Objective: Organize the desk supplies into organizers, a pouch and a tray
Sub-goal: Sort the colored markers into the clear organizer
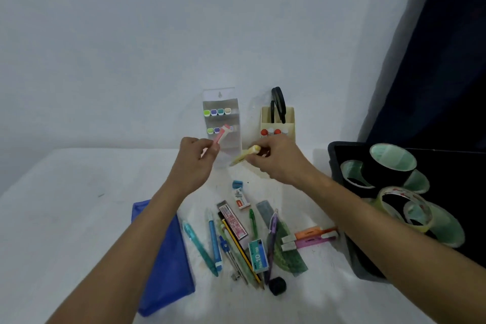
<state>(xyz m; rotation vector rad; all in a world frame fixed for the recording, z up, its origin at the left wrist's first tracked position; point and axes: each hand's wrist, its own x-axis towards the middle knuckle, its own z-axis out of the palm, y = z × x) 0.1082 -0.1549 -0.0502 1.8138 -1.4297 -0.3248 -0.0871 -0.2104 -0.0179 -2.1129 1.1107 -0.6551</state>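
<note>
Both hands are raised above the white desk (65, 205) in front of the clear highlighter organizer (222, 123), which leans against the wall. The left hand (193, 163) pinches a pink highlighter (221, 135) between thumb and fingers, its capped end overlapping the organizer's lower row of markers. The right hand (278, 159) is closed around a yellow highlighter (244, 154), tilted with its cap up toward the hand. A cream pen holder (282, 119) just right of the organizer contains black scissors (278, 104) and what appear to be red and white capped items; the blur prevents identification. A blue pouch (163, 258) lies flat under the left forearm. Between the forearms lies a loose pile: teal and blue pens, a pencil, a staple box (259, 255), an eraser (241, 198), a sharpener (237, 184), and orange and pink highlighters (313, 237). A dark tray (334, 163) at right holds several tape rolls (393, 163).
</note>
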